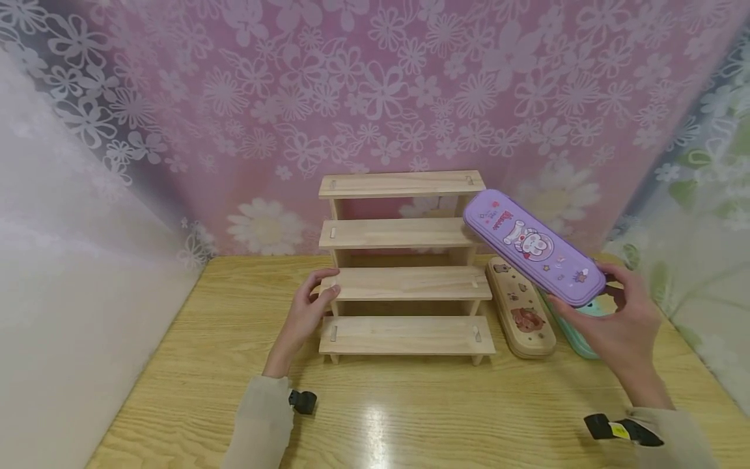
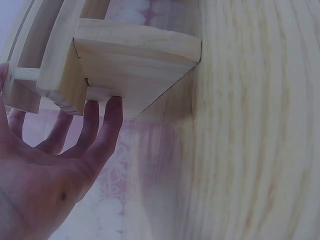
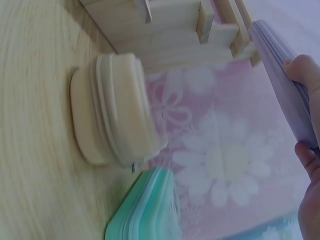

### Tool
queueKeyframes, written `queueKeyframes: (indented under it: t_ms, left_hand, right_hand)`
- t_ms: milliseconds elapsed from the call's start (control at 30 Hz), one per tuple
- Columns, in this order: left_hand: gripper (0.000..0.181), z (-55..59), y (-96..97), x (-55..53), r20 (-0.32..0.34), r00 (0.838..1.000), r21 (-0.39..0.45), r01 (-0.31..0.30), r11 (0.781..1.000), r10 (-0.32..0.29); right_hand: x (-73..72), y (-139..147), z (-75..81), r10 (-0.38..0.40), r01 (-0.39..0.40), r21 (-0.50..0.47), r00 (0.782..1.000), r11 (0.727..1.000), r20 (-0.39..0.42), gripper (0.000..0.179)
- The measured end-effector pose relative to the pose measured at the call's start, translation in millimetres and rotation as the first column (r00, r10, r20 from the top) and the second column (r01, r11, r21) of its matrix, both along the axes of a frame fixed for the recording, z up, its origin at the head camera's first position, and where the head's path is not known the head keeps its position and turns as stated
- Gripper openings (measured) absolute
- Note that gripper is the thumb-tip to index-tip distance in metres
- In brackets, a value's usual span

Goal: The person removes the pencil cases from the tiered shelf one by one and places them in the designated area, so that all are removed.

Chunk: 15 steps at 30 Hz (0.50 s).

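My right hand [image 1: 629, 326] grips the near end of a purple pencil case [image 1: 534, 247] with a cartoon bunny on its lid. The case is held tilted in the air, its far end close to the right end of a four-tier wooden shelf [image 1: 404, 283]. In the right wrist view, the purple case [image 3: 282, 85] shows its zipped side between thumb and fingers. At the shelf's left side, my left hand [image 1: 305, 306] holds the second tier from the bottom, thumb on top. In the left wrist view, fingers of the left hand [image 2: 55, 175] reach behind the shelf's side panel [image 2: 135, 60].
A beige pencil case [image 1: 520, 309] with bear pictures lies on the wooden table [image 1: 234, 326] right of the shelf. Beside it a mint green pencil case [image 1: 580, 332] is partly hidden by the purple one and my right hand. A pink floral curtain [image 1: 375, 98] hangs behind.
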<state>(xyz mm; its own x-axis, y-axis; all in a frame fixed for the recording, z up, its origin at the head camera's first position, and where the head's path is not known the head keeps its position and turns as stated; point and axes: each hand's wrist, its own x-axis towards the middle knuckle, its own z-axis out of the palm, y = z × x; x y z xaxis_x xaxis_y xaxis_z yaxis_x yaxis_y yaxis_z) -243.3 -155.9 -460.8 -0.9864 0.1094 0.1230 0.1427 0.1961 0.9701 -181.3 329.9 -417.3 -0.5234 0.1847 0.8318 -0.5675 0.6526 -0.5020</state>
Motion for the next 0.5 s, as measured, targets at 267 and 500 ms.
queueKeyframes:
  t_ms: [267,500]
  left_hand:
    - [0.035,1.6,0.3,1.0,-0.005,1.000,0.007,0.008,1.000,-0.008]
    - [0.035,3.0,0.5,2.2,-0.025,1.000,0.013,0.013,1.000,-0.013]
  right_hand:
    - [13.2,22.5,-8.1,-0.122,0.123,-0.005,0.989,0.992,0.089,0.087]
    - [25.3,43.8,-17.4,-0.275,0.278,0.003,0.948,0.961,0.162,0.090]
